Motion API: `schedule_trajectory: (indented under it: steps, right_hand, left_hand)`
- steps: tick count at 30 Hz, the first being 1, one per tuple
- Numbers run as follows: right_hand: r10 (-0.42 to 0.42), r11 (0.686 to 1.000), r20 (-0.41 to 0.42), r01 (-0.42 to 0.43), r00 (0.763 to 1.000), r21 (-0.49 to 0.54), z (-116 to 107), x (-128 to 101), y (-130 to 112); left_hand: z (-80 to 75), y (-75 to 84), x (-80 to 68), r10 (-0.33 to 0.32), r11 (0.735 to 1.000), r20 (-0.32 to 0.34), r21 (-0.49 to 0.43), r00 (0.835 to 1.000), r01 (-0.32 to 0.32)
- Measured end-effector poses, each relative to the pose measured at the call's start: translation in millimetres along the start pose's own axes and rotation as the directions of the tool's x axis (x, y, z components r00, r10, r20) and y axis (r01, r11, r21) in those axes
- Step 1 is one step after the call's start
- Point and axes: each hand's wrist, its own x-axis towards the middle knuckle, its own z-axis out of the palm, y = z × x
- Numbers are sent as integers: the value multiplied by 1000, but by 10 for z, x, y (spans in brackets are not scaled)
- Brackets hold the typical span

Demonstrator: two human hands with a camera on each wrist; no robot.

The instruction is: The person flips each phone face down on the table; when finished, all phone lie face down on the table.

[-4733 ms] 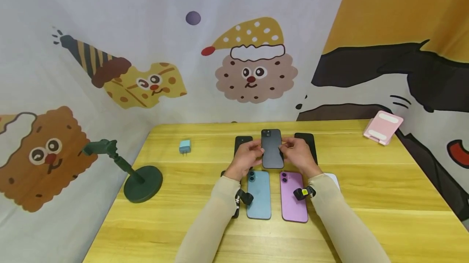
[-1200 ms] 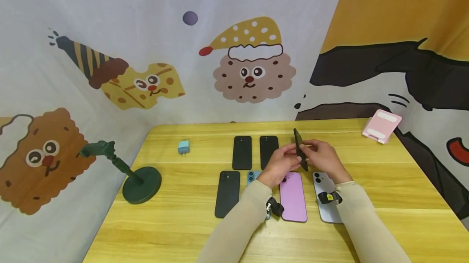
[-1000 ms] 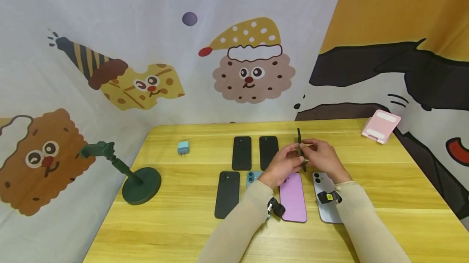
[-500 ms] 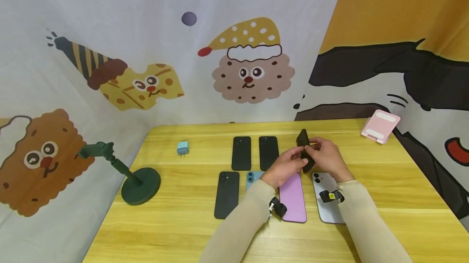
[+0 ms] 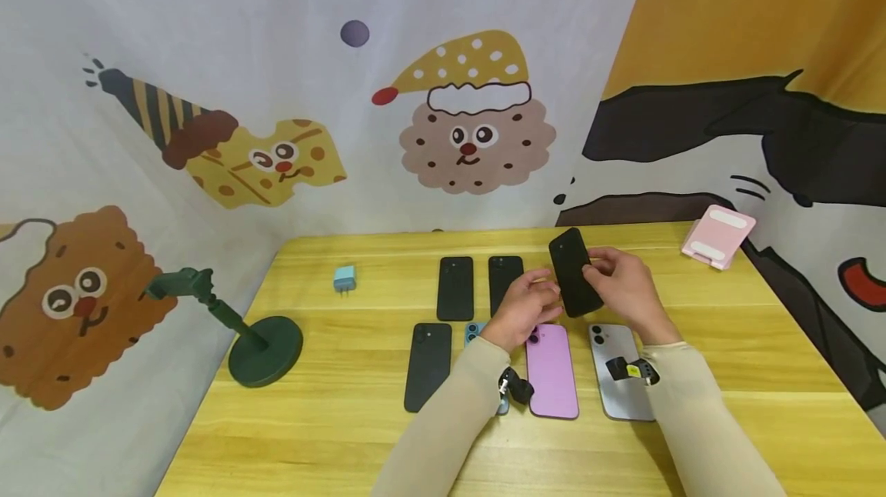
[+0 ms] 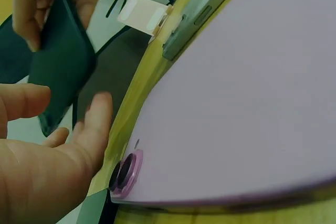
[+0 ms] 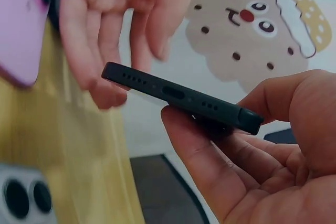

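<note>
My right hand [image 5: 626,293] pinches a black phone [image 5: 574,272] by its right edge, above the back row of phones. The phone tilts with its top leaning left; its bottom edge with the charging port [image 7: 173,93] faces the right wrist camera. Just left of it, my left hand [image 5: 521,311] hovers with fingers spread and nothing held. In the left wrist view the left fingers [image 6: 97,124] reach alongside the phone. Beneath the hands lie a pink phone [image 5: 552,374] and a silver-white phone [image 5: 612,343]. My left arm covers most of a blue phone [image 5: 474,329].
Two black phones [image 5: 454,289] lie in the back row, and another dark phone [image 5: 427,366] lies front left. A light-blue charger plug [image 5: 344,278] and a green stand [image 5: 266,351] are farther left. A pink folding stand [image 5: 718,237] sits at the back right.
Both hands held a dark phone mid-row at first; one now lies there. Recently both held this black phone edge-on. It has turned broad side up, and my left hand has let go.
</note>
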Motion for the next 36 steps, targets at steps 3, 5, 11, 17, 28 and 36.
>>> schedule_trajectory:
  steps: [3, 5, 11, 17, 28, 36]
  right_hand:
    - [-17, 1000, 0, 17, 1000, 14, 21, -24, -74]
    - [-19, 1000, 2, 19, 1000, 19, 35, -38, -112]
    - [-7, 1000, 15, 6, 1000, 20, 32, -54, -160]
    - [-13, 1000, 10, 13, 1000, 4, -10, -22, -63]
    - [69, 997, 42, -70, 997, 30, -26, 41, 219]
    - [118, 993, 52, -119, 992, 14, 36, 125, 395]
  left_hand:
    - [12, 7, -2, -12, 999, 4, -37, 1000, 12]
    - [24, 11, -6, -11, 999, 3, -46, 1000, 11]
    - [28, 33, -13, 4, 999, -4, -32, 1000, -4]
    - [33, 49, -20, 26, 1000, -8, -15, 1000, -27]
    - [45, 42, 12, 37, 998, -29, 56, 999, -36]
    - [66, 18, 20, 27, 988, -60, 155, 998, -17]
